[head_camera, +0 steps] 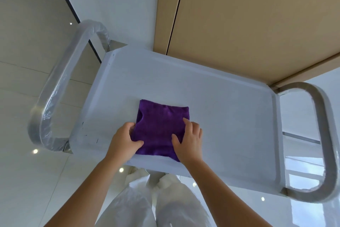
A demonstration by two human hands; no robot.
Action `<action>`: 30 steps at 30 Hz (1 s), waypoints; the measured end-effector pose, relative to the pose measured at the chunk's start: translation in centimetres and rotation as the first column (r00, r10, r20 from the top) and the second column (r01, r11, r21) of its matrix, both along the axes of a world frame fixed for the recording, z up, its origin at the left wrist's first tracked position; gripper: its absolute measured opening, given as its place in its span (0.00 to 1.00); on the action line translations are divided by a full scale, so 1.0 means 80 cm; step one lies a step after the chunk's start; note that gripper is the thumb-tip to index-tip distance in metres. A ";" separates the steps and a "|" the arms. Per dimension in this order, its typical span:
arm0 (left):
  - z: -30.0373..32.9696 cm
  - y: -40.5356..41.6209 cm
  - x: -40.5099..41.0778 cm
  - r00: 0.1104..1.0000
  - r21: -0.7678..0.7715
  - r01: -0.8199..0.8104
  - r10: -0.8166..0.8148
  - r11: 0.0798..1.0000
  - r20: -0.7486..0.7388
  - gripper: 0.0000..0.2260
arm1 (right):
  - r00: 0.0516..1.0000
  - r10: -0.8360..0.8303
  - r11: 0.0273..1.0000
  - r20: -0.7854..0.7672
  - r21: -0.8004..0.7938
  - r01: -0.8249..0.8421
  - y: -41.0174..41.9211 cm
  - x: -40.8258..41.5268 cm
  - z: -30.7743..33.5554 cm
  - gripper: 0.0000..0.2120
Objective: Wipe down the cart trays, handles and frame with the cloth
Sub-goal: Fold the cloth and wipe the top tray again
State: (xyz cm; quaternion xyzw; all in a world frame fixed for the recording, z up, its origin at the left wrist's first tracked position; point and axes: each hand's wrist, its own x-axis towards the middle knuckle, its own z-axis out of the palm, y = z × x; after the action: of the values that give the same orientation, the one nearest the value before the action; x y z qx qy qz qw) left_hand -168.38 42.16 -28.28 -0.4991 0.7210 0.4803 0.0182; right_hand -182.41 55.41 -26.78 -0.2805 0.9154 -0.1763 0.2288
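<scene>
A folded purple cloth (pixel 160 127) lies flat on the cart's white top tray (pixel 224 116), near the front edge. My left hand (pixel 123 141) grips the cloth's left edge, thumb on top. My right hand (pixel 189 140) presses on its right side with fingers spread and thumb on the fabric. The left handle (pixel 60 87), a metal loop wrapped in clear plastic film, sticks out from the tray's left end. The right handle (pixel 320 134), also a metal loop, sticks out from the right end. The lower trays and frame are hidden beneath the top tray.
A tan wall panel (pixel 257 15) stands right behind the cart, beside a white panel (pixel 117 0). Glossy pale floor tiles (pixel 24 79) spread to the left and under the cart. My legs in white trousers (pixel 147 204) stand against the tray's front edge.
</scene>
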 end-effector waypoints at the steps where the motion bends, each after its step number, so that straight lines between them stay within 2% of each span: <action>1: 0.002 -0.001 0.004 1.000 -0.074 -0.006 0.007 0.997 0.003 0.24 | 0.996 0.088 0.996 -0.017 0.032 -0.087 -0.005 0.001 -0.002 0.33; 4: -0.003 -0.013 0.027 0.993 -0.416 0.089 -0.047 0.905 0.111 0.24 | 0.947 0.321 0.930 0.025 0.178 -0.320 -0.024 0.013 -0.014 0.42; 6: -0.014 -0.025 0.047 0.972 -0.518 0.148 -0.027 0.842 0.233 0.25 | 0.893 0.448 0.853 0.054 0.275 -0.444 -0.041 0.032 -0.023 0.47; 8: -0.024 -0.033 0.066 0.954 -0.474 0.135 0.015 0.870 0.300 0.27 | 0.858 0.509 0.798 0.065 0.337 -0.499 -0.058 0.047 -0.029 0.48; 10: -0.030 -0.037 0.079 0.944 -0.356 0.114 0.011 0.927 0.330 0.36 | 0.817 0.576 0.756 0.033 0.359 -0.548 -0.071 0.063 -0.039 0.45; 12: -0.033 -0.037 0.086 0.953 -0.270 0.096 -0.011 0.958 0.302 0.42 | 0.729 0.682 0.700 -0.058 0.339 -0.628 -0.079 0.079 -0.045 0.42; 13: -0.032 -0.038 0.086 0.960 -0.248 0.078 -0.006 0.966 0.279 0.43 | 0.686 0.726 0.661 -0.054 0.329 -0.674 -0.084 0.085 -0.048 0.41; 17: -0.023 -0.036 0.092 0.978 -0.230 0.019 0.030 0.973 0.207 0.42 | 0.516 0.852 0.517 -0.086 0.288 -0.806 -0.124 0.100 -0.048 0.37; 20: -0.023 -0.040 0.097 0.985 -0.211 -0.027 0.062 0.977 0.161 0.47 | 0.432 0.897 0.441 -0.092 0.262 -0.859 -0.166 0.092 -0.052 0.37; 24: -0.025 -0.042 0.091 0.983 -0.231 -0.037 0.077 0.972 0.169 0.48 | 0.347 0.936 0.349 -0.064 0.303 -0.887 -0.196 0.080 -0.053 0.37; 26: -0.026 -0.043 0.089 0.981 -0.244 -0.046 0.091 0.969 0.173 0.46 | 0.315 0.946 0.321 -0.075 0.332 -0.887 -0.204 0.077 -0.056 0.34; 30: -0.026 -0.038 0.086 0.980 -0.235 -0.050 0.094 0.971 0.178 0.43 | 0.217 0.972 0.235 -0.091 0.346 -0.908 -0.230 0.061 -0.056 0.36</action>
State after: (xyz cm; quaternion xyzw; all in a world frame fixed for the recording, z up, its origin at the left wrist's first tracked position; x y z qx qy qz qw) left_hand -161.50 39.15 -30.37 -0.5668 0.7481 0.3449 0.0108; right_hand -177.54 36.97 -31.25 -0.7742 0.5889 0.1442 0.1817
